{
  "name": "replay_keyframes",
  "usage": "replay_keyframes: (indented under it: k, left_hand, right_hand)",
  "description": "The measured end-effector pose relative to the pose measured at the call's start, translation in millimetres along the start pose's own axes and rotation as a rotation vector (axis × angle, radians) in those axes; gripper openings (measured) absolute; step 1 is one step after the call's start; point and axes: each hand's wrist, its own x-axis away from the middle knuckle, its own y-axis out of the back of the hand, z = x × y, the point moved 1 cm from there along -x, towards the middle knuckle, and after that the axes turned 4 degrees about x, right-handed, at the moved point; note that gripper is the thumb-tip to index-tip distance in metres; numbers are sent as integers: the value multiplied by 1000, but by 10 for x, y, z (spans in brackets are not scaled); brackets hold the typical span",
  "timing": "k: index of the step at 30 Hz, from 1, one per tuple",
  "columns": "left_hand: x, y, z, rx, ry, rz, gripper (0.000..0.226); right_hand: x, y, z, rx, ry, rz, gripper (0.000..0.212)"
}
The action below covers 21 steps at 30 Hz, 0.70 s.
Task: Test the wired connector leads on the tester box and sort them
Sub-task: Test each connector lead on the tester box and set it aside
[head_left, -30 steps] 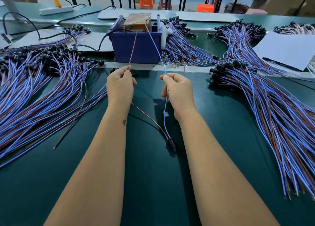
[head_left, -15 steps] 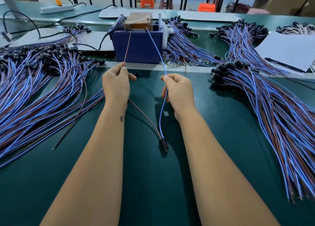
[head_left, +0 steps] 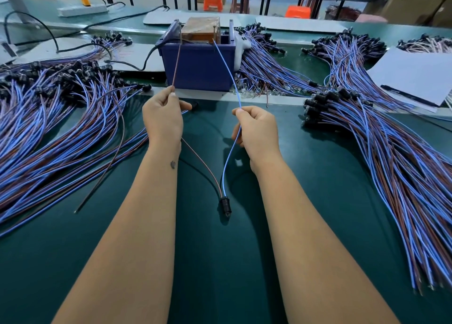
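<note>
left hand (head_left: 163,118) pinched the thin brown wire (head_left: 176,64), right hand (head_left: 256,128) pinched the thin blue wire (head_left: 226,64), tips spread onto the blue plastic tester box (head_left: 198,67) at the bench's (head_left: 220,262) far edge, presumably one contact each, black connector plug (head_left: 225,205) lying mid-bench.

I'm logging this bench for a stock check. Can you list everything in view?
tester box: one, blue, far centre of the table
held lead: one, brown and blue wires, black connector lying between the forearms
lead piles: several, blue-brown, left, right and behind
paper sheet: one, white, right, pen on it
power strip: one, white, far left
table: green
left hand: pinches brown wire
right hand: pinches blue wire
</note>
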Motion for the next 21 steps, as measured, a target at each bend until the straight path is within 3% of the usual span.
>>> replay_keyframes:
  k: [5,21]
  left_hand:
    - [0,0,-5,43,35,-7,24]
    - [-150,-5,104,16,27,13,34]
  right_hand:
    - [0,7,2,-13,2,-1,17]
    - [-1,-3,7,-54,-6,10,18]
